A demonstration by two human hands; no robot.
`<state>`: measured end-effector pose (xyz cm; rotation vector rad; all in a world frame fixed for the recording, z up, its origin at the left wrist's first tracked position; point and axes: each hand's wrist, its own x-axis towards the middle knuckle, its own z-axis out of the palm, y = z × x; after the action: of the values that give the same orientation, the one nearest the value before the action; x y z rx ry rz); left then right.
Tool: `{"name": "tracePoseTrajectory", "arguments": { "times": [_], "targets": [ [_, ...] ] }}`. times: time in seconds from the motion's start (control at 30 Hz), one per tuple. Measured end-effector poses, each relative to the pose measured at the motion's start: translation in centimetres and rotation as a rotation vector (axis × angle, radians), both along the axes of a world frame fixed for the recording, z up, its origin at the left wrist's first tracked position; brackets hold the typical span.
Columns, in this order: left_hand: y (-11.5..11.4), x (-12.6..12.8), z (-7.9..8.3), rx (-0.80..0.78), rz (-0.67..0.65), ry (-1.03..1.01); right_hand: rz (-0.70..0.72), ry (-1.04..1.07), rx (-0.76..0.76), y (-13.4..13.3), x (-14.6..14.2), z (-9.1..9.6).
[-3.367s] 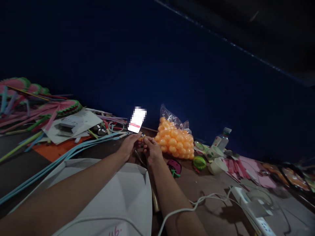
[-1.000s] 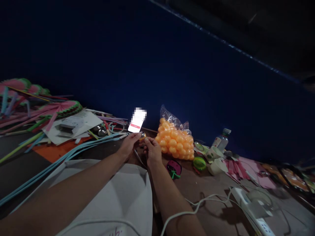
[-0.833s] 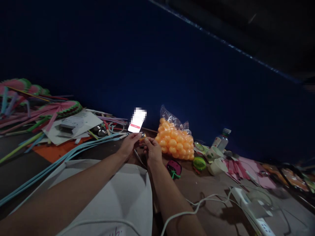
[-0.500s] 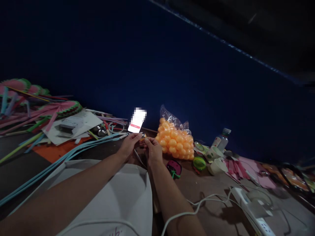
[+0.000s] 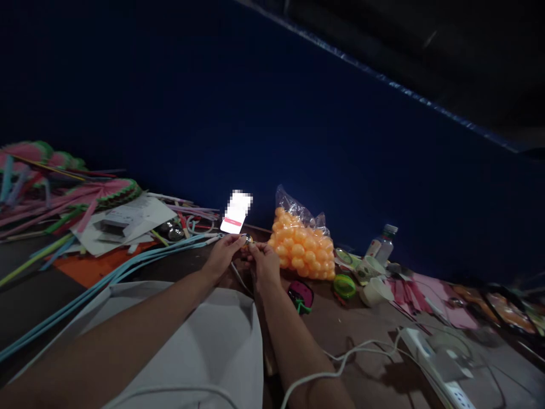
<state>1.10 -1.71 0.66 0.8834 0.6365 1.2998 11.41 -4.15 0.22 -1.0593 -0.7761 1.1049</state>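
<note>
The left hand [image 5: 222,254] and right hand [image 5: 264,264] meet above the counter [image 5: 336,318], each grip closed by the fingertips on a small shiny ball [image 5: 248,240] between them. From that ball, a lit phone [image 5: 235,213] is near at 11 o'clock, a clear bag of orange balls [image 5: 296,210] near at 3, and a power strip [image 5: 419,344] well apart at 4.

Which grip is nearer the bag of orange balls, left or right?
Right. The right grip is beside the left edge of the bag of orange balls in view; whether they touch is unclear. The left grip is farther left, beyond the right one.
</note>
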Motion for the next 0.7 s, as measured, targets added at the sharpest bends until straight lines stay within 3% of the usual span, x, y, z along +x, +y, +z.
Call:
{"name": "tracePoseTrajectory", "arguments": {
  "times": [0.1, 0.2, 0.27, 0.33, 0.43, 0.57, 0.7],
  "targets": [
    [-0.1, 0.2, -0.1, -0.036, -0.019, -0.034, -0.005, -0.075, -0.034, -0.2, 0.1, 0.6],
    [0.0, 0.2, -0.3, -0.097, -0.028, -0.09, 0.014, -0.34, -0.062, -1.0, 0.7, 2.0],
    [0.2, 0.2, -0.5, -0.145, -0.007, -0.143, 0.022, -0.71, -0.065, -1.8, 1.3, 3.1],
    [0.5, 0.1, -0.6, -0.196, 0.022, -0.19, 0.019, -1.242, -0.088, -2.9, 1.8, 4.0],
    [0.8, -0.1, -0.7, -0.269, 0.058, -0.241, 0.11, -1.731, -0.309, -4.2, 2.1, 4.3],
    [0.8, -0.1, -0.5, -0.28, 0.056, -0.265, 0.272, -1.803, -0.424, -5.2, 2.5, 2.5],
    [0.7, -0.2, -0.4, -0.294, 0.087, -0.26, 0.213, -1.694, -0.418, -5.3, 3.2, 0.4]
  ]
}}
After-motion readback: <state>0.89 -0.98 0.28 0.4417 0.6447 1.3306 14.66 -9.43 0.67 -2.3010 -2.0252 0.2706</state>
